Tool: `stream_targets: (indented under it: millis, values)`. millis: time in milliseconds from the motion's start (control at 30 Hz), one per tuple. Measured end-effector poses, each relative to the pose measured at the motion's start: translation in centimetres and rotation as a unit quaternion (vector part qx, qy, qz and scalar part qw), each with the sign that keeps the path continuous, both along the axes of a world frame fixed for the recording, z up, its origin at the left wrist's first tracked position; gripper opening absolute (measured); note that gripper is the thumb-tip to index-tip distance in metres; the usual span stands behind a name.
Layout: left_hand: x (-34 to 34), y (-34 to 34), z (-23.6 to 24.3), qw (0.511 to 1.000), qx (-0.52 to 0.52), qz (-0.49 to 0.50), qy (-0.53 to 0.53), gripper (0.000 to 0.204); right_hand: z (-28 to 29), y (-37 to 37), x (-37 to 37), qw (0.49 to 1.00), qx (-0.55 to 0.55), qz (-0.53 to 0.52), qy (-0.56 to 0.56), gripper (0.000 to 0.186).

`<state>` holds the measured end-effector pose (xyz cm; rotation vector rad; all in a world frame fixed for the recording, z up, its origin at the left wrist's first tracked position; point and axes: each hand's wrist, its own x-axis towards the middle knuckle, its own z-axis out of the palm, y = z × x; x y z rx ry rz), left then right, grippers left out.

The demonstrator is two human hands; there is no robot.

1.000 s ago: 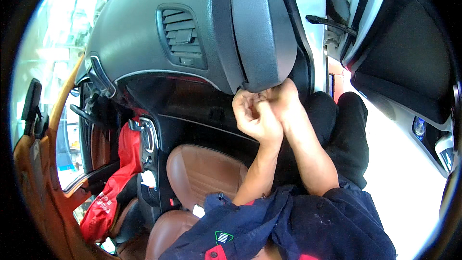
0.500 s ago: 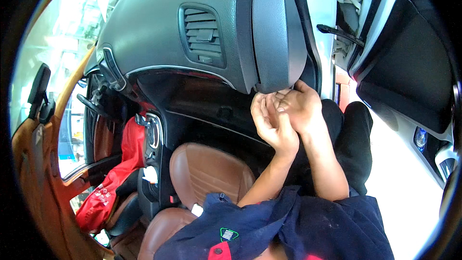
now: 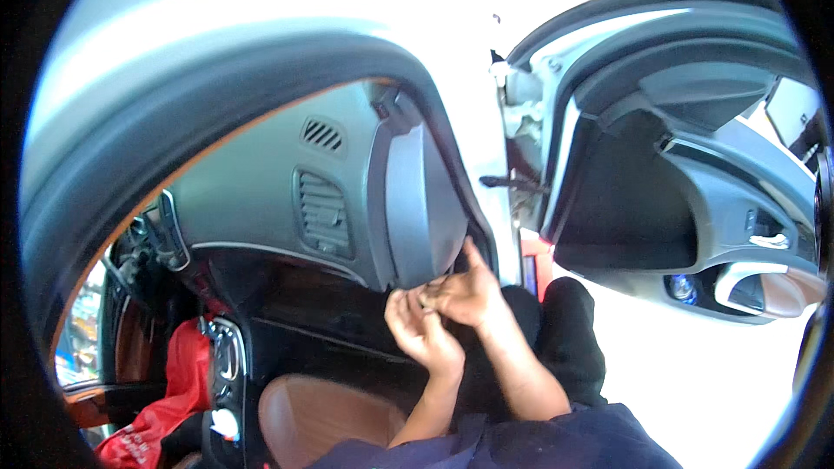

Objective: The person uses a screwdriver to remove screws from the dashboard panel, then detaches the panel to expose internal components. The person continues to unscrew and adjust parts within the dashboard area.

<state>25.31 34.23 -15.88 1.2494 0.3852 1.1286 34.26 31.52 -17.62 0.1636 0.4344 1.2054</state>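
A dark grey panel (image 3: 408, 208) covers the end of the dashboard (image 3: 252, 182) on the open door's side. Just below its lower end my two hands meet, fingertips close together. My left hand (image 3: 423, 333) is turned palm up, its fingers bent inward. Beside it, my right hand (image 3: 469, 297) has bent fingers reaching toward the left fingertips, while its thumb points up along the panel's lower right edge. A small dark spot shows between the fingertips; whatever they hold is too small to make out.
The car door (image 3: 634, 191) stands wide on the right, with a blue-capped bottle (image 3: 683, 288) in its pocket. A brown seat (image 3: 321, 421) lies below left. Red cloth (image 3: 187, 369) hangs beyond the centre console (image 3: 228, 365). The door frame (image 3: 261, 78) arches overhead.
My view has swung back and up, so the door frame and more of the door show. Both hands stay at the panel's lower end; my right thumb now points up against it.
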Motion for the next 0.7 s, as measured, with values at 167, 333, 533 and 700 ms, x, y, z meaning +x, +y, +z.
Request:
stream_targets:
  millis: [167,333,533,700]
  values:
    - [1.0,0.1,-0.6,0.997,0.057,0.045,0.040,0.033,-0.6,0.1,0.4,0.999,0.017,-0.030,0.007,0.071]
    - [2.8,-0.4,-0.4,0.987,0.098,0.124,0.040,0.036,0.5,0.3,0.2,0.999,-0.022,-0.026,-0.029,0.064]
    - [3.2,0.3,-0.9,0.970,0.105,0.177,0.130,0.054,1.4,1.4,0.1,0.988,-0.110,-0.050,-0.099,0.065]
    - [3.4,0.7,-0.9,0.958,0.129,0.204,0.154,0.064,0.5,2.1,0.0,0.995,-0.054,-0.042,-0.069,0.065]
